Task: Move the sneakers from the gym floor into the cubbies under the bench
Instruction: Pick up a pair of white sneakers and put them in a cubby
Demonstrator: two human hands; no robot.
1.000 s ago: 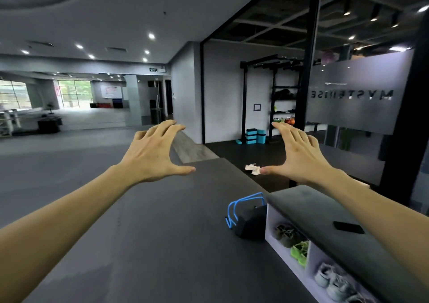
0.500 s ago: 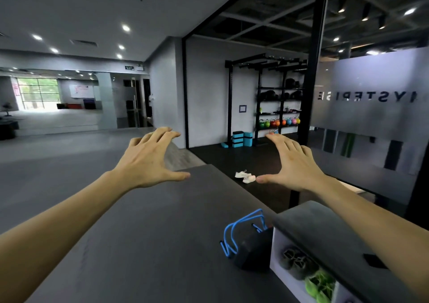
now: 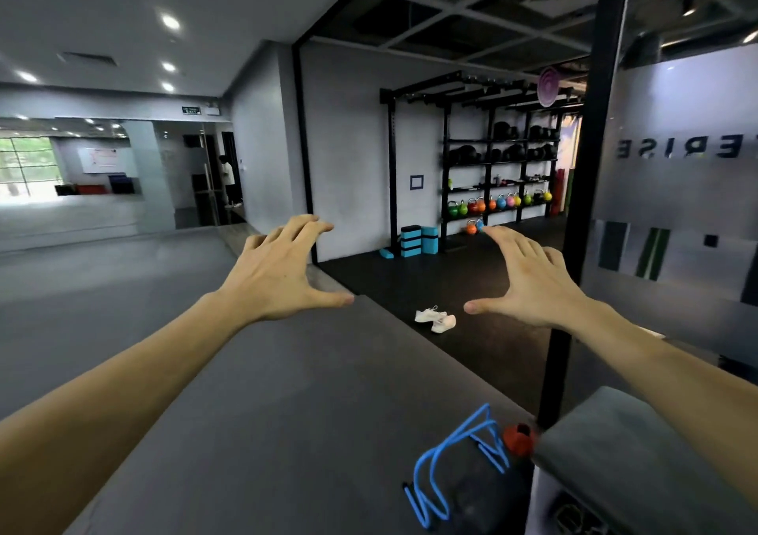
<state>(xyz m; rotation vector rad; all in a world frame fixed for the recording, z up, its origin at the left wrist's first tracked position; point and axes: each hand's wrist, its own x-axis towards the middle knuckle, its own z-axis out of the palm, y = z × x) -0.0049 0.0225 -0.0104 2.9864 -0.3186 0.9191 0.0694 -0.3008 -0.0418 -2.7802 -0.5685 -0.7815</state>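
Matt grey rubbery floor point(image 3: 287, 391), frosted glass panel point(image 3: 676, 190), matt white sneakers point(image 3: 435, 318), padded bench top point(image 3: 640, 460)

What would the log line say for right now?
left hand: open, empty | right hand: open, empty | white sneakers: on dark floor, ahead, untouched | bench: lower right
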